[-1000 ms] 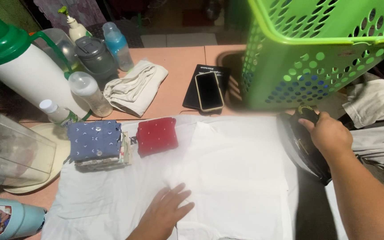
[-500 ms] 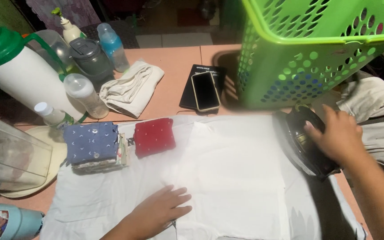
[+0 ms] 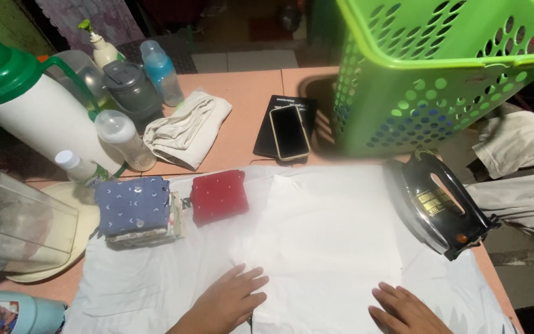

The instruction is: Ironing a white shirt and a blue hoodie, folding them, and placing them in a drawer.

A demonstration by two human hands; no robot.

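While the folded blue stack (image 3: 132, 205) and red cloth (image 3: 219, 196) sit far left, left hand (image 3: 228, 301) lies flat, fingers spread, on the white cloth (image 3: 329, 235) mid-table. Right hand (image 3: 406, 310) rests open on it too, iron (image 3: 438, 203) standing just right.

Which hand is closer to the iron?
Right. The right hand lies flat on the white cloth, below the iron and apart from it. The left hand rests farther away, across the cloth.
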